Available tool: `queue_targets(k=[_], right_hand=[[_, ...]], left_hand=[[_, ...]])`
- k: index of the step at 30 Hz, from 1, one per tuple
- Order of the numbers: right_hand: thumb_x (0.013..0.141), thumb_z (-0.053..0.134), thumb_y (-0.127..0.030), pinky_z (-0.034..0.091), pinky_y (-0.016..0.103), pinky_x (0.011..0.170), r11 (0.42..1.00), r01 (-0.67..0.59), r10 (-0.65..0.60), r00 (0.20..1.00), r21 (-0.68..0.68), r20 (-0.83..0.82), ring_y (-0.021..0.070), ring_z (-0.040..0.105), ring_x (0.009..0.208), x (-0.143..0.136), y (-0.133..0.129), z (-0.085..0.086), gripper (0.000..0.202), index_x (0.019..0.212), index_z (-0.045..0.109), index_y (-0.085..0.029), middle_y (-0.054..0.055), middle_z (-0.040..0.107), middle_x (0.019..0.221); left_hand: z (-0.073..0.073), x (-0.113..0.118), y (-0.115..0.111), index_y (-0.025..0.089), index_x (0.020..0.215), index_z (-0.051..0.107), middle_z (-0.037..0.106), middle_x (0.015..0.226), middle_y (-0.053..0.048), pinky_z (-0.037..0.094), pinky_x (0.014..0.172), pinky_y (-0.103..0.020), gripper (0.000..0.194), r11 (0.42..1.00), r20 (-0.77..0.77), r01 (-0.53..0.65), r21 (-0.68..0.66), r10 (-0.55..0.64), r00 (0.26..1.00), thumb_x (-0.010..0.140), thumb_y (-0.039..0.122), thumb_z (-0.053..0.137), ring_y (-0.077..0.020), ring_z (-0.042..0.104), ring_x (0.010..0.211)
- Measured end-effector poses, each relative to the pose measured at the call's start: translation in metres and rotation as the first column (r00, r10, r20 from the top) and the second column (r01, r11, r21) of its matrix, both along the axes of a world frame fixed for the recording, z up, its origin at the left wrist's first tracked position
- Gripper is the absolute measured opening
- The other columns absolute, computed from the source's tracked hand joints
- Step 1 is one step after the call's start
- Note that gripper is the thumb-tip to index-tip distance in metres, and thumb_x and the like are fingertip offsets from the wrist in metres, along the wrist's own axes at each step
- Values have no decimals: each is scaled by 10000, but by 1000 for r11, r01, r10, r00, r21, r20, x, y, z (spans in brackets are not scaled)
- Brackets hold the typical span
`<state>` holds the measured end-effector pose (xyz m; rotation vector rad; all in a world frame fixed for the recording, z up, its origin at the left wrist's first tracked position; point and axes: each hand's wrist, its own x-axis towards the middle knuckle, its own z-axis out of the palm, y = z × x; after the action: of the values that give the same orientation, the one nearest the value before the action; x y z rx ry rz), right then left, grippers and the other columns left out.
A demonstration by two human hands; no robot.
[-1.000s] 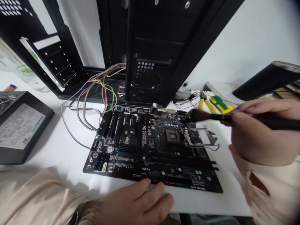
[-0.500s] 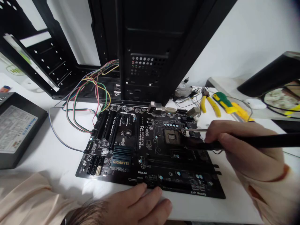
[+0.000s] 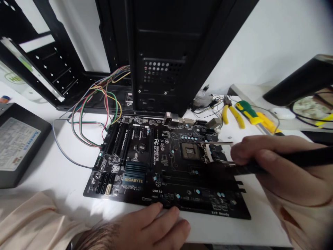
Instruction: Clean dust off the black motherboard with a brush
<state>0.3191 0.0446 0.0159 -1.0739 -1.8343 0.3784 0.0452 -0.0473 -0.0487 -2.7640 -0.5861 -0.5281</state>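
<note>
A black motherboard (image 3: 182,185) lies flat on the white table, its CPU socket (image 3: 190,151) uncovered and the metal socket frame (image 3: 217,152) swung up to the right. My left hand (image 3: 153,225) rests at the board's front edge, fingers spread and touching it, holding nothing. Over the board's right side, my right hand (image 3: 275,163) is closed round a long black brush (image 3: 293,160). The brush's head is blurred and points left, just right of the socket frame. Thin coloured wires (image 3: 80,121) run from the case to the board's left edge.
A black computer case (image 3: 161,41) stands close behind the board. A power supply (image 3: 20,146) sits at the left. Yellow-handled pliers (image 3: 235,114), a green and yellow tool (image 3: 248,111) and a CPU cooler (image 3: 203,99) lie at the back right.
My right hand has drawn the brush back to the right, away from the socket, so the socket frame shows more fully. My left hand stays in place.
</note>
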Motion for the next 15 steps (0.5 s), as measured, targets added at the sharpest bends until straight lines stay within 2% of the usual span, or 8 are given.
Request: queue_targets(k=[4,6,8,9,11,13,15], right_hand=[[825,606,-183,460,223,420,985,-121,90,968,123,232,123,582,492,-4,3,8,78,776,643,-232,8,636,625],[827,600,-183,478,228,430,970,-228,191,931,87,312,136,611,510,-6,1,11,74,785,625,-238,15,647,643],[869,552,-217,464,234,409,956,-293,277,922,23,270,149,626,522,-8,-2,12,115,774,609,-248,19,645,626],[886,531,-234,455,237,403,958,-288,278,933,12,230,152,625,522,-8,-3,12,139,771,607,-251,19,639,613],[887,540,-246,461,246,423,976,-213,201,962,44,184,160,626,540,-8,-5,12,129,784,618,-254,25,642,623],[853,592,-230,484,252,458,983,-146,118,965,109,235,159,625,548,-8,-5,12,62,815,632,-258,29,657,666],[833,612,-212,488,244,459,977,-173,127,941,122,314,148,621,529,-9,-6,13,52,832,631,-260,23,663,678]], left_hand=[[-1,0,-1,277,1145,648,479,1397,70,413,978,-239,231,1000,6,5,3,-5,1000,964,287,505,-138,439,1219],[-1,1,-1,281,1137,651,485,1389,72,417,974,-242,227,1000,8,8,7,-8,1000,963,287,506,-139,445,1213],[-1,1,0,284,1121,657,488,1386,76,417,974,-242,217,1000,3,10,9,-10,1000,958,287,514,-140,447,1210],[-1,1,0,285,1112,661,489,1384,80,415,976,-241,211,1000,-1,9,8,-9,1000,955,289,519,-139,447,1209],[0,1,0,285,1096,666,496,1376,85,414,975,-241,200,1000,-7,9,5,-9,1000,952,295,528,-138,454,1201],[0,2,0,288,1082,670,503,1368,89,417,968,-239,191,1000,3,0,8,0,1000,950,304,533,-135,461,1192],[-1,3,-1,290,1077,669,505,1365,89,424,957,-239,184,1000,13,-9,17,8,1000,946,312,541,-135,465,1188]])
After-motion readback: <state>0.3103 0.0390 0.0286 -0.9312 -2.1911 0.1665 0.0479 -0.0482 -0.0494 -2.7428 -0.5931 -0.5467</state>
